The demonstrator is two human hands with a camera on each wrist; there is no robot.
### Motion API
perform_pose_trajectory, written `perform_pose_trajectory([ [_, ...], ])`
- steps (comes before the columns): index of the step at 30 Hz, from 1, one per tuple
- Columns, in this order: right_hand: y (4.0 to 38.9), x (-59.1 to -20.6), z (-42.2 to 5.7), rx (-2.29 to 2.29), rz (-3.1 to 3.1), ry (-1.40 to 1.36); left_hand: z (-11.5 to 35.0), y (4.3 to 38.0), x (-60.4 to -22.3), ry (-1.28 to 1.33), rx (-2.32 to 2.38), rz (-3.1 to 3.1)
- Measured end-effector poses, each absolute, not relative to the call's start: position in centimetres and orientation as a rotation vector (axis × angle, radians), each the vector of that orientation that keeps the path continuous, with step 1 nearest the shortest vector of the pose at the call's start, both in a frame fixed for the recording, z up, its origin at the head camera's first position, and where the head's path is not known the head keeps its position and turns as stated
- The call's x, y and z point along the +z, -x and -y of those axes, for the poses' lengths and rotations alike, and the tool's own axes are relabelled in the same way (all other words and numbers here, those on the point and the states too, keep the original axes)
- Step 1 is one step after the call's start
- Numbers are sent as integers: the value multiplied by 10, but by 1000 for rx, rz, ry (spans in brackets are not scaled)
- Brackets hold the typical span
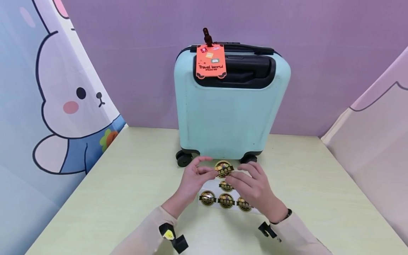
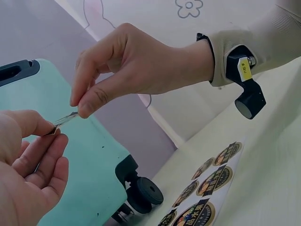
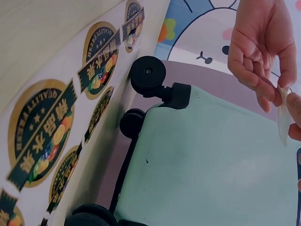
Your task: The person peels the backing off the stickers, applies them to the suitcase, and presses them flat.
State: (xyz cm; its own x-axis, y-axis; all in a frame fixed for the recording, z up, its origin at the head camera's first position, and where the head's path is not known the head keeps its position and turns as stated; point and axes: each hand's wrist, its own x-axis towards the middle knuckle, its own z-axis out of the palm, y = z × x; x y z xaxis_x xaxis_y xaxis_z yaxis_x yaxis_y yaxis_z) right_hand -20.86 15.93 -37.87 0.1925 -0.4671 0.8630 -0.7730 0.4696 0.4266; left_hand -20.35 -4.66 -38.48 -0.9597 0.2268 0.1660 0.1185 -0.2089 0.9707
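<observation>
A round gold-and-black sticker (image 1: pixel 224 167) with fruit pictures is held up between the two hands, in front of the suitcase's lower edge. My left hand (image 1: pixel 195 179) pinches its left side between thumb and finger. On the opposite side, the right hand (image 1: pixel 255 184) pinches the sticker's edge. Seen edge-on in the left wrist view, the sticker (image 2: pixel 67 119) looks thin and slightly bent. Its pale back (image 3: pixel 283 123) shows in the right wrist view. Beneath the hands lies a white sheet (image 1: pixel 208 185) bearing several matching stickers, partly covered by the right hand.
A mint-green suitcase (image 1: pixel 223 117) stands upright behind the hands on black wheels (image 1: pixel 184 159). An orange luggage tag (image 1: pixel 210 67) hangs from its top. The pale tabletop (image 1: pixel 127 198) meets a purple backdrop (image 1: pixel 127 63), with a rabbit-printed cloth (image 1: pixel 60 99) at left.
</observation>
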Motion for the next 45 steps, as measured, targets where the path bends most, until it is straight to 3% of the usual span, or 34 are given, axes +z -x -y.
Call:
perform_pose_trajectory([
  [10, 210, -379, -162, 574, 1571, -1091, 47, 205, -387, -431, 2334, -1936],
  [25, 193, -375, -170, 1226, 2175, -742, 46, 205, -386, -480, 2303, -1949],
  [33, 192, -371, -173, 1379, 2345, -579, 47, 206, -386, -483, 2293, -1959],
  [45, 199, -371, -168, 1546, 2369, -549, 54, 214, -374, -445, 2280, -2034],
])
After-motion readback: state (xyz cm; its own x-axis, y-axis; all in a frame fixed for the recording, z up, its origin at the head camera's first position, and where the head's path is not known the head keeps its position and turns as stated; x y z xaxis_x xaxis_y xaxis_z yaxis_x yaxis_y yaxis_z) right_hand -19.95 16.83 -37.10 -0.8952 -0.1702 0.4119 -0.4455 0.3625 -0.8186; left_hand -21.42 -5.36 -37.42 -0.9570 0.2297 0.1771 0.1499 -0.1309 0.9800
